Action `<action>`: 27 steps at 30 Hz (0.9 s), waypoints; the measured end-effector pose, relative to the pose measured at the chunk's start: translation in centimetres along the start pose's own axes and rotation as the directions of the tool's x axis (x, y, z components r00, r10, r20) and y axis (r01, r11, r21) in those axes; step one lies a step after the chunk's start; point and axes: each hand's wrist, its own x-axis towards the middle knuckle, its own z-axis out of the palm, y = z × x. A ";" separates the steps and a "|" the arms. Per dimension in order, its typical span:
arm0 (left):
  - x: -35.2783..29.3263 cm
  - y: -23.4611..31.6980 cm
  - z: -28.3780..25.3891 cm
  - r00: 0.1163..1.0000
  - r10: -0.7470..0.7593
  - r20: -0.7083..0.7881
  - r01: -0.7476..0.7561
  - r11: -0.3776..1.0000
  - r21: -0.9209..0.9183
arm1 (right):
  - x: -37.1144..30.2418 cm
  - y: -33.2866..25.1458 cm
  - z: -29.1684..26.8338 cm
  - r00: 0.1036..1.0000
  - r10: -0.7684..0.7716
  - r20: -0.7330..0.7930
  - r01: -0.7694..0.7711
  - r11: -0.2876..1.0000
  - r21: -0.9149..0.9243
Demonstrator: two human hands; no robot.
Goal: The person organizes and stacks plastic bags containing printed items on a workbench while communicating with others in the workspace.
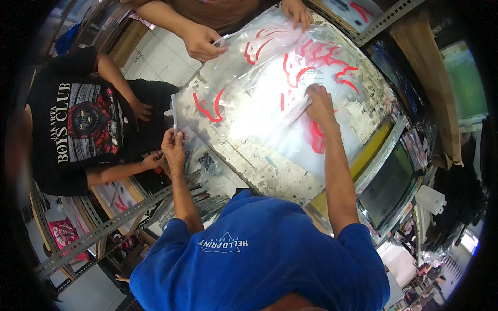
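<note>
Clear plastic zip bags (pixel 241 140) with red curved markings lie spread over a worn, paint-spotted table (pixel 275 176); glare hides part of them, and I cannot tell how many there are. At the table's left edge my left hand (pixel 174 150) pinches a bag's edge beside its white slider strip (pixel 175 111). My right hand (pixel 320 106) is over the middle right, its fingers closed on the crumpled plastic, with folds running from them toward the lower left. Beneath the film on the right, a whitish layer with red shapes (pixel 316 137) shows through.
Across the table a co-worker's hand (pixel 205 44) holds another bag edge, and a second hand (pixel 297 13) presses the plastic. A person in a black shirt (pixel 57 129) stands at left. Perforated metal rails (pixel 111 225), a framed screen (pixel 386 176) and brown cardboard (pixel 428 83) surround the table.
</note>
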 end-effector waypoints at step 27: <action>-1.6 21.3 1.0 0.863 0.311 0.397 -0.153 0.912 -0.381 | -3.5 -11.8 -5.2 0.931 -0.353 -0.097 0.189 0.236 0.953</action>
